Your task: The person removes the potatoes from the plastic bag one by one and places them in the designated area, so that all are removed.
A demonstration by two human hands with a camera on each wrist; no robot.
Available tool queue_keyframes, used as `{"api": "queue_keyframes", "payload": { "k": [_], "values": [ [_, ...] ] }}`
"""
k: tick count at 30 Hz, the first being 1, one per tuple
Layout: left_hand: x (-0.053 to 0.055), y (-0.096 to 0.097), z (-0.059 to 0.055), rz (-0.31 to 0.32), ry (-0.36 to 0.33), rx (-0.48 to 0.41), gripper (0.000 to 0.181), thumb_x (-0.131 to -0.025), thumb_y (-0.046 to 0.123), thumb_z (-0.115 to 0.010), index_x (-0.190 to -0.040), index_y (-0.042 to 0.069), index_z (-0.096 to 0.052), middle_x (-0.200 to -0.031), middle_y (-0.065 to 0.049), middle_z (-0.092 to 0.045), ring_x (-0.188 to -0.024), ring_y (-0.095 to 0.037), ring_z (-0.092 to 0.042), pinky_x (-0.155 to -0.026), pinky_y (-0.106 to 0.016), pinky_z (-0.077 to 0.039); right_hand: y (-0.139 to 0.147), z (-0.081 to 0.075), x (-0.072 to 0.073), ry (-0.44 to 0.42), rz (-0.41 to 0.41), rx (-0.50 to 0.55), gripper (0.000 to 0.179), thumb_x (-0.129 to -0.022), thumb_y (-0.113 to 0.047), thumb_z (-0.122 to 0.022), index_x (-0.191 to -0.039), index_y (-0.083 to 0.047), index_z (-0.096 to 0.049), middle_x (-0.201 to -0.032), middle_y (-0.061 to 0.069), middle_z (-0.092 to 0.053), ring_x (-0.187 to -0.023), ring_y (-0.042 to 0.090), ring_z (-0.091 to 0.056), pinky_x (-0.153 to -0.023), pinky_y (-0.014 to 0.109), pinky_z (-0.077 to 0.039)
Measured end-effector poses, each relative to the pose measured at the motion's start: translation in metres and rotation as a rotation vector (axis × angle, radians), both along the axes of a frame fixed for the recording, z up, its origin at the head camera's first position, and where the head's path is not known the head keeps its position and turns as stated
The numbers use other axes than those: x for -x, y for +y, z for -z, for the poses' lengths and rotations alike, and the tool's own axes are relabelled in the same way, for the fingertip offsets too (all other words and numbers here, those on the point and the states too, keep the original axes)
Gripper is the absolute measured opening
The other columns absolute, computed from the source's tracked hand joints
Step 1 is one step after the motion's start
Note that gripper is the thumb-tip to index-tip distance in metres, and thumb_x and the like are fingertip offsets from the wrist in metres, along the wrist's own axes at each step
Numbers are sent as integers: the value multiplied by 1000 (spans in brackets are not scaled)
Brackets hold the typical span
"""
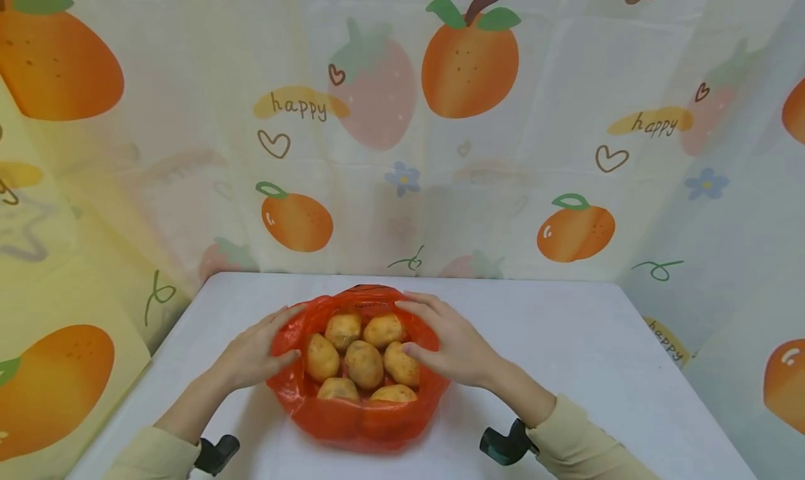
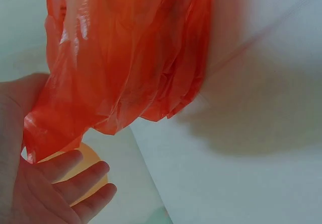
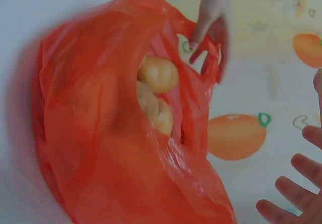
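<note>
A red plastic bag (image 1: 361,420) stands on the table with its mouth spread wide. Inside lie several potatoes (image 1: 363,365), brown-yellow and rounded. On the bag's left side, my left hand (image 1: 251,347) is at the rim, thumb toward the opening and fingers spread. Red plastic overlaps that thumb in the left wrist view, where three fingers (image 2: 83,196) stretch out free. Over the right rim my right hand (image 1: 455,340) reaches with straight, parted fingers. In the right wrist view its fingers (image 3: 297,191) show beside the bag with nothing in them.
A white table (image 1: 553,326) supports the bag. Behind it and at both sides hangs a cloth (image 1: 503,158) printed with oranges, strawberries and hearts. Black wrist devices (image 1: 508,444) sit below each forearm, just above the tabletop.
</note>
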State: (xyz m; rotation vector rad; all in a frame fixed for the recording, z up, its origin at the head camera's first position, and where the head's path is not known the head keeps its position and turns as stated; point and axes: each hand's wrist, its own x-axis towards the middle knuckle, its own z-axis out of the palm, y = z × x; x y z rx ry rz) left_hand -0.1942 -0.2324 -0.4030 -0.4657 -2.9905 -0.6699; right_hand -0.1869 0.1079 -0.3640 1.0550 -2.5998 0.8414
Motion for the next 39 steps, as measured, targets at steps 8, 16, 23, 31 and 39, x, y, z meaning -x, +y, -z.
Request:
{"api": "queue_keyframes", "payload": {
  "k": [8, 16, 23, 31, 39],
  "values": [
    [1, -1, 5, 15, 98, -38, 62, -85, 17, -62, -141, 21, -36, -131, -19, -51, -115, -41, -50, -86, -62, -43, -14, 6, 1, -51, -16, -5, 55, -88, -47, -55, -137, -25, -42, -143, -6, -37, -129, 14, -37, -101, 44, -40],
    [0, -1, 5, -8, 171, -46, 54, -84, 12, -61, -135, 17, -46, -123, -17, -58, -108, -39, -55, -85, -59, -45, -20, 11, 0, -110, -25, -9, 53, -88, -41, -57, -137, -26, -42, -144, -6, -36, -130, 16, -36, -97, 45, -43],
    [1, -3, 5, -41, 164, -58, 46, -85, 19, -63, -129, 13, -53, -118, -16, -60, -103, -36, -58, -81, -55, -49, -23, 16, 2, -131, -40, -14, 51, -89, -41, -54, -137, -29, -41, -144, -9, -34, -131, 14, -35, -98, 44, -43],
    [1, -1, 6, -70, 109, -65, 47, -86, 24, -63, -129, 9, -52, -122, -18, -58, -107, -37, -55, -84, -56, -48, -25, 26, 8, -188, -44, -32, 53, -90, -44, -52, -138, -24, -41, -143, -5, -36, -131, 15, -36, -101, 43, -40],
    [-1, -2, 8, -64, 107, -67, 51, -86, 24, -63, -131, 7, -49, -124, -17, -55, -106, -36, -55, -83, -54, -49, -18, 41, 17, -227, -5, -52, 54, -90, -40, -55, -137, -17, -43, -140, 3, -41, -129, 19, -38, -101, 45, -39]
  ]
}}
